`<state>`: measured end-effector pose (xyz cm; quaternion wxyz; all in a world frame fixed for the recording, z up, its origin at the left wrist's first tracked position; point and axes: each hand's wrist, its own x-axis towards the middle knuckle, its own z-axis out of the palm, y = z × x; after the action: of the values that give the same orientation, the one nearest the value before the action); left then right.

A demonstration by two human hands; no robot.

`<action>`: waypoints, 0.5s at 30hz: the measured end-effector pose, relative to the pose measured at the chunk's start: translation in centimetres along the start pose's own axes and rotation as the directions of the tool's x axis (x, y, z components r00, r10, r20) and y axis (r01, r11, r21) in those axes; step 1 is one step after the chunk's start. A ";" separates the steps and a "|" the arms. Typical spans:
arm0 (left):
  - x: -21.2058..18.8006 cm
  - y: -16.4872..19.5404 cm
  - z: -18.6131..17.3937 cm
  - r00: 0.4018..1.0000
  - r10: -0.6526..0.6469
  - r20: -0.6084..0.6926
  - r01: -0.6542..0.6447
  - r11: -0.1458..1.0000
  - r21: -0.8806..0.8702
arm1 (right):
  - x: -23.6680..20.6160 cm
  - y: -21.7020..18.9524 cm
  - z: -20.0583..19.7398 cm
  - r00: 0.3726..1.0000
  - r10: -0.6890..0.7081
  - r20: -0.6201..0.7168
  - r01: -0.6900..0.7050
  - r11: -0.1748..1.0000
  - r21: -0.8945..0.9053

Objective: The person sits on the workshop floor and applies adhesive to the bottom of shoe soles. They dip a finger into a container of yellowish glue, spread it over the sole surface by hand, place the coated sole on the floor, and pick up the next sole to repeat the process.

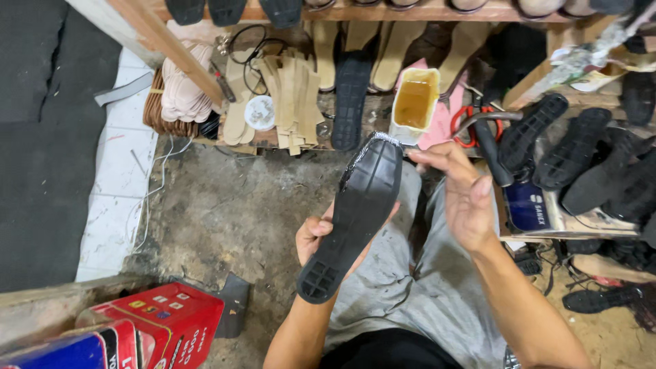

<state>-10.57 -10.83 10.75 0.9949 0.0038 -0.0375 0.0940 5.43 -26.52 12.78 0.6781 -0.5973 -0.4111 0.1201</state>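
Observation:
My left hand (312,237) grips a black rubber shoe sole (355,213) from below, tread side up, its toe pointing away from me and its rim shiny along the toe. Just right of the toe, my right hand (461,195) hovers with fingers spread and holds nothing; its fingertips are close to the sole's front edge. A container of amber glue (415,102) stands just beyond the toe. Grey trousers over my knees lie beneath both hands.
Several black soles (581,154) pile up at the right beside red-handled pliers (475,123). Beige insoles and strips (287,102) lie on a low wooden shelf ahead. Red boxes (160,321) sit at lower left. The bare concrete floor (225,212) spreads to the left.

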 end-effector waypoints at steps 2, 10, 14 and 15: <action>-0.2 0.0 0.0 0.996 -0.076 0.040 0.078 0.996 -0.050 | 0.0 -0.2 0.4 1.000 0.012 -0.023 -0.011 0.999 0.047; -0.9 0.3 -1.5 0.987 -0.163 0.006 0.163 0.983 -0.083 | -2.9 -1.2 1.4 0.993 -0.120 0.014 0.120 0.967 -0.223; -0.6 -0.1 -1.5 0.993 -0.115 0.011 0.114 0.993 0.027 | -4.1 -1.5 1.7 0.952 -0.302 0.052 0.295 0.860 -0.417; -0.4 -0.3 -1.2 0.991 -0.126 0.043 0.125 0.992 0.013 | -4.1 -1.6 1.8 0.942 -0.334 0.018 0.310 0.853 -0.420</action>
<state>-10.85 -11.19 9.49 0.9977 0.0135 -0.0582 0.0313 1.04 -28.37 12.41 0.5565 -0.6539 -0.5022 -0.1026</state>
